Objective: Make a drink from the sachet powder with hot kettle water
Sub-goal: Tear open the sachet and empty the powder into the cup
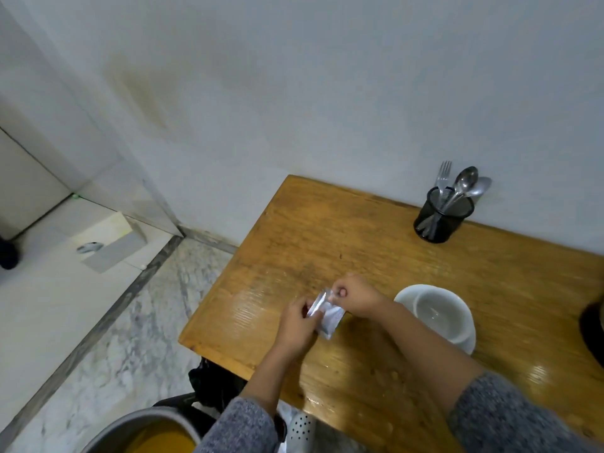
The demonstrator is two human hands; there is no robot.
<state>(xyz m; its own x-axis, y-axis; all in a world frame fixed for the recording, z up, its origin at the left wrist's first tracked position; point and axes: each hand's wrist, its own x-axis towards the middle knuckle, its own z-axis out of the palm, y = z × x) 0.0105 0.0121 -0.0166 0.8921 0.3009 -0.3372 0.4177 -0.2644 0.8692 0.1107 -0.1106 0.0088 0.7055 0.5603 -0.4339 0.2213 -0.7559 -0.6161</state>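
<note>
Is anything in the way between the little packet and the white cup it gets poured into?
No, nothing visible is. Both hands, left hand and right hand, hold the sachet above the table. The white cup sits just to its right, with only bare wood between them.

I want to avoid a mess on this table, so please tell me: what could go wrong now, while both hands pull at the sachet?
1. Both hands, left hand and right hand, pull the sachet apart over bare table, beside the cup rather than above it. A sudden tear would likely scatter powder on the wood.
2. The right forearm lies close to the cup and its saucer; a jerk might knock them.
</note>
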